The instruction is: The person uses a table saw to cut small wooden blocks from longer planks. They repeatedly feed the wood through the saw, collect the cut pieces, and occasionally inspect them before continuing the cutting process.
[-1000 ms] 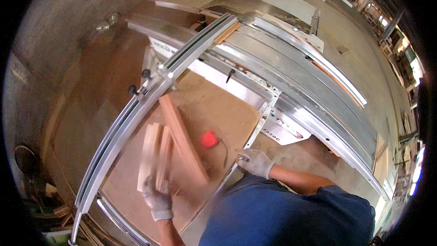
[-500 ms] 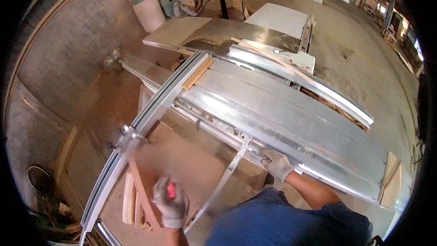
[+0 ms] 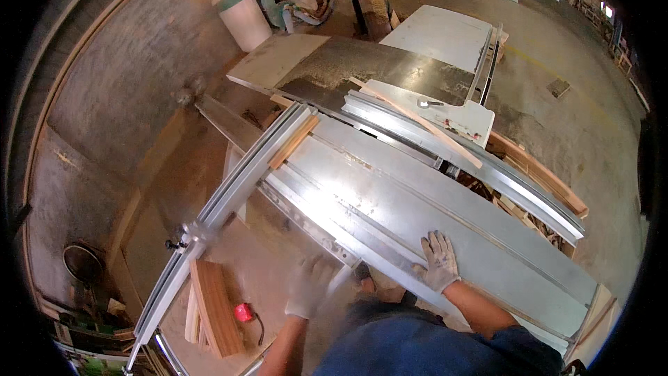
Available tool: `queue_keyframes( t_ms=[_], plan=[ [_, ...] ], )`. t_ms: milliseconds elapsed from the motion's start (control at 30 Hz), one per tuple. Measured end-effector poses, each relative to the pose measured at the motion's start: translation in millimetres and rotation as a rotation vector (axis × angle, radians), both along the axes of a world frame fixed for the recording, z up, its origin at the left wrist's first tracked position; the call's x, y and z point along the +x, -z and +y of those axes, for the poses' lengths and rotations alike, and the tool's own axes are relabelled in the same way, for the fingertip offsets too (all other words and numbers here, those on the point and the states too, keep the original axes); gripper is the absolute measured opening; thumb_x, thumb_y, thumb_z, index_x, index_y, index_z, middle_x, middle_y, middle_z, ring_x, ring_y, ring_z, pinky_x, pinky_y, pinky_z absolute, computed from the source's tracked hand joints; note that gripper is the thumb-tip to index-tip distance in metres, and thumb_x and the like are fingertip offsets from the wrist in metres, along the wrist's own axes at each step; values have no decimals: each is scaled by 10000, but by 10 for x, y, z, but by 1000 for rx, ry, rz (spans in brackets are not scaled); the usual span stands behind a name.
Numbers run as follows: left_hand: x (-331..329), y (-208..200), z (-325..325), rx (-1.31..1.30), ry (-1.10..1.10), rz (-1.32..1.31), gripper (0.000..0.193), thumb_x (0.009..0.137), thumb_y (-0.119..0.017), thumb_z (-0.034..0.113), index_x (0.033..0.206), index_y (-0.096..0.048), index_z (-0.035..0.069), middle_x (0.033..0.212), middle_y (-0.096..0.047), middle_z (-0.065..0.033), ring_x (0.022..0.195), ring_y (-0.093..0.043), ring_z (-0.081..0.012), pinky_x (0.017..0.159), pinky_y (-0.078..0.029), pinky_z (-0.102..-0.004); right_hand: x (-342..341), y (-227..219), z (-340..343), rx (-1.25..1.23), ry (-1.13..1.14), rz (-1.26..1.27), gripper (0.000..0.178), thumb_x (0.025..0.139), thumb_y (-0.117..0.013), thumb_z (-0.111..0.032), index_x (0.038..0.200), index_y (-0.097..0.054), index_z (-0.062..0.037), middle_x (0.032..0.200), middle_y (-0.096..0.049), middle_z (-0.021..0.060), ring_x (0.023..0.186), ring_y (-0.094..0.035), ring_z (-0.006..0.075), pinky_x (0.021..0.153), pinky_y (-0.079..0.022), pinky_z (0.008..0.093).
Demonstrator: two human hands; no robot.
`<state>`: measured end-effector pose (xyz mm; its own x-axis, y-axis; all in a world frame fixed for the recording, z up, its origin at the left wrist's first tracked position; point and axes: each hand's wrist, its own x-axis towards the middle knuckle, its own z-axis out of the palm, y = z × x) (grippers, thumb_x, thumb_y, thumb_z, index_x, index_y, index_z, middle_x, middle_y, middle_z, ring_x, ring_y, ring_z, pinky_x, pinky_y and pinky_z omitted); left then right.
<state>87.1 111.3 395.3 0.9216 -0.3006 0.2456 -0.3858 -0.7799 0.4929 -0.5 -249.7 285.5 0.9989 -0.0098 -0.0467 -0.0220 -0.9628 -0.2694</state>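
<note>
At far left, a stack of wood strips (image 3: 212, 306) leans on edge on the lower board, beside a small red object (image 3: 243, 312) with a cord; neither hand touches them. A long aluminium fence (image 3: 229, 202) runs diagonally above them, with a short wood strip (image 3: 293, 142) lying along its upper end. The left hand (image 3: 311, 285), gloved and blurred, hovers over the near edge of the sliding table (image 3: 417, 219), apart from the strips; whether its fingers are spread or curled cannot be told. The right hand (image 3: 440, 262), also gloved, lies flat and open, palm pressed on the sliding table near its front rail, gripping nothing. Beyond, a thin batten (image 3: 424, 125) rests across the white saw top (image 3: 445, 115). Judgement: no workpiece lies on the sliding table, so cutting has not started at this moment; the strips remain stacked well to the left of both hands, and loading and sawing appear left to do.
</note>
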Motion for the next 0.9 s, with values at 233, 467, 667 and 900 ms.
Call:
queue_keyframes(
  t_ms=[233,467,667,900],
  plan=[
    [1535,491,-75,-18,-167,7,458,900,-848,318,1265,-740,65,1243,-740,-185,1164,-715,-360,1009,-570,-470,-19,14,-88,50,9,35,908,920,-695,-572,1564,-471,28,1657,-364,295,1575,-281,463,1314,-170,596],
    [3125,638,38,135,-288,93,541,924,-811,391,1358,-684,96,1372,-668,-227,1305,-614,-419,1116,-498,-497,-137,119,-165,51,-21,15,893,875,-721,-586,1459,-553,68,1575,-432,347,1482,-375,549,1249,-247,674],
    [3911,776,82,400,-448,237,575,978,-712,433,1443,-601,114,1438,-632,-245,1353,-584,-440,1148,-486,-517,-163,50,-172,105,-20,-74,814,870,-744,-580,1355,-619,62,1476,-518,351,1399,-462,571,1168,-329,718],
    [3994,727,30,453,-488,38,379,997,-648,367,1301,-711,150,1213,-702,-197,1203,-641,-416,1059,-528,-520,-359,139,-243,37,12,27,773,850,-785,-577,1344,-656,3,1444,-559,327,1350,-526,542,1134,-386,707]
  ],
)
